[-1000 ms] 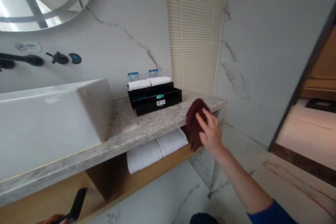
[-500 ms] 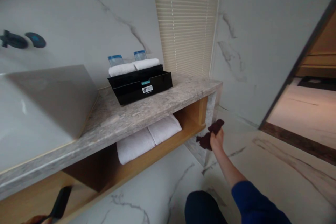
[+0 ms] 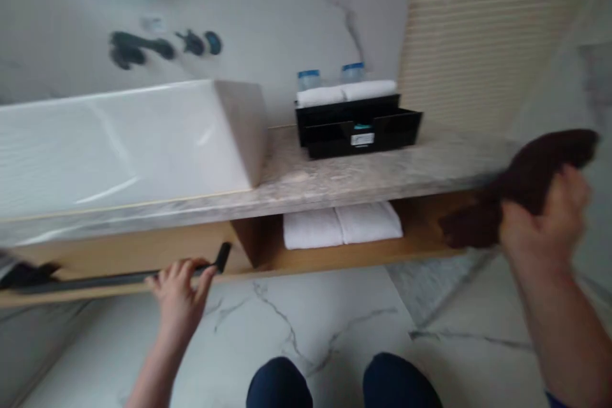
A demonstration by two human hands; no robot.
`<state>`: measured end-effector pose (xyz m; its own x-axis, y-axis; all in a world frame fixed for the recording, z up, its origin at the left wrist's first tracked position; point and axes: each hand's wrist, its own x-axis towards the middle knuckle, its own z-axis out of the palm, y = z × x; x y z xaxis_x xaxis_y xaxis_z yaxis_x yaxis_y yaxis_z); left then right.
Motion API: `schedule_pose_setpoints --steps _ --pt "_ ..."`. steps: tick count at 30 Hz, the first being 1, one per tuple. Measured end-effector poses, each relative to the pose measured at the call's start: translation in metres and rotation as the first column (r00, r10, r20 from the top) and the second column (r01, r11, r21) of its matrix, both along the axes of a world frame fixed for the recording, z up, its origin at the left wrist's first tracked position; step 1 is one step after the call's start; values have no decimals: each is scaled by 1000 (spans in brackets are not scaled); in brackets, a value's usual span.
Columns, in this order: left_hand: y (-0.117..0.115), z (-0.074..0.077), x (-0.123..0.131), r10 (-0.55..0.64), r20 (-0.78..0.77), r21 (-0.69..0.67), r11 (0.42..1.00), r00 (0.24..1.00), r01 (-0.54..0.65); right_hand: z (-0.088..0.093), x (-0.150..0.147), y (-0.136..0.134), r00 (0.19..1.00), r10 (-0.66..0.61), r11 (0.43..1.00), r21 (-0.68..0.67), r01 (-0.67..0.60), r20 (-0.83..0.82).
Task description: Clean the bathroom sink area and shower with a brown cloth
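Note:
My left hand [image 3: 182, 290] is closed around a long black bar [image 3: 119, 279], near the bar's stubby right end, in front of the wooden panel under the sink. Whether the bar is fixed there, I cannot tell. In my right hand [image 3: 549, 223] is a crumpled dark maroon cloth [image 3: 530, 169], blurred by motion. It hangs in front of the right end of the stone countertop [image 3: 329, 175] and the open wooden shelf [image 3: 425, 236]. White folded towels [image 3: 342, 226] lie on that shelf.
A white rectangular sink [image 3: 167, 146] stands on the counter's left, below black wall taps [image 3: 143, 48]. To its right is a black box [image 3: 363, 140] with rolled white towels [image 3: 347, 92] and blue-topped glasses [image 3: 352, 72] behind. Blinds [image 3: 478, 32] cover the right side.
My view has swung left, bringing the sink, taps and more of the black bar into sight. My right hand has risen with the cloth from beside the counter's end panel to countertop height.

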<state>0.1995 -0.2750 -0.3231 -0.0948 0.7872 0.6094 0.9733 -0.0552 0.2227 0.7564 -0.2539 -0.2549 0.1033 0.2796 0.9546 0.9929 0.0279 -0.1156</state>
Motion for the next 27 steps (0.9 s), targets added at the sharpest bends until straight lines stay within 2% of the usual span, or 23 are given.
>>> schedule_pose_setpoints --steps 2,4,6,8,12,14,16,18,20,22,25,27 --pt "-3 6 14 59 54 -2 998 997 -59 7 -36 -1 993 103 993 60 -106 56" --pt "-3 10 22 88 91 -22 996 992 -86 5 -86 -2 960 187 977 61 -204 210" --pt "-4 11 25 102 120 -25 995 988 -99 0 -144 -5 896 257 958 24 -285 363" --pt "-9 9 26 93 147 -13 996 985 -92 0 -206 -6 834 339 934 -55 -352 436" --pt "-13 3 24 21 186 38 999 982 -29 22 -322 -3 736 484 871 -180 -457 474" --pt "-12 0 21 0 194 52 999 981 -10 37 -375 -2 654 549 832 -261 -490 521" --pt "-10 -3 18 -6 192 57 998 981 -5 48 -422 -1 536 610 785 -348 -513 583" --pt "-10 -5 16 -11 186 66 998 982 -1 55 -454 1 426 645 748 -409 -523 635" --pt "-11 -4 15 -26 188 79 997 982 11 59 -465 1 371 662 732 -453 -509 651" --pt "-14 -2 15 -53 208 81 996 977 37 62 -449 0 404 652 748 -457 -482 642" --pt "-16 0 14 -87 259 79 994 962 69 68 -394 -3 528 590 805 -395 -443 611" --pt "-15 -1 13 -99 284 83 993 954 78 78 -357 -8 548 589 806 -380 -455 594"
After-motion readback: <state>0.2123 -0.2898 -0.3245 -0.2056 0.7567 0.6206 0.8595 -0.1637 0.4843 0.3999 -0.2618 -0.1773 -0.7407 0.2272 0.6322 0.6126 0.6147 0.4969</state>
